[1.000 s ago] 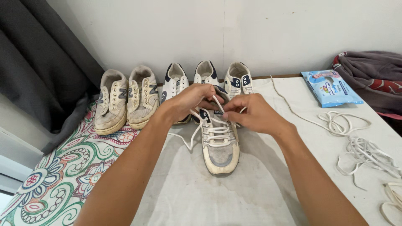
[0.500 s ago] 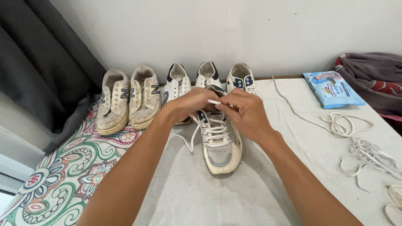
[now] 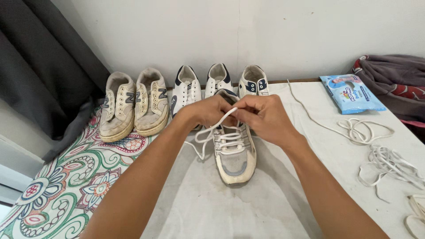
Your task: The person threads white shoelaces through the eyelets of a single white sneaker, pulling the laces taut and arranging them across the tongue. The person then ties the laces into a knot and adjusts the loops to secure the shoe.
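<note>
Lacing in progress: worn white sneaker (image 3: 233, 155) sits toe-near on the white cloth (image 3: 212, 203), mid-table. Left hand (image 3: 208, 110) and right hand (image 3: 261, 116) meet over its tongue, fingers closed, both pinching the white shoelace (image 3: 211, 130), which loops down the shoe's left side. Behind: beige sneaker pair (image 3: 135, 105), three white-and-navy shoes (image 3: 218, 82) against the wall. Far right: loose laces (image 3: 380, 155), blue wipes pack (image 3: 352, 94).

The tongue and top eyelets of the laced sneaker (image 3: 233, 152) were covered by the left hand (image 3: 210, 110) and right hand (image 3: 264, 117). The loose laces (image 3: 414, 212) and dark cloth bundle (image 3: 394, 79) were cut off at the right edge.
</note>
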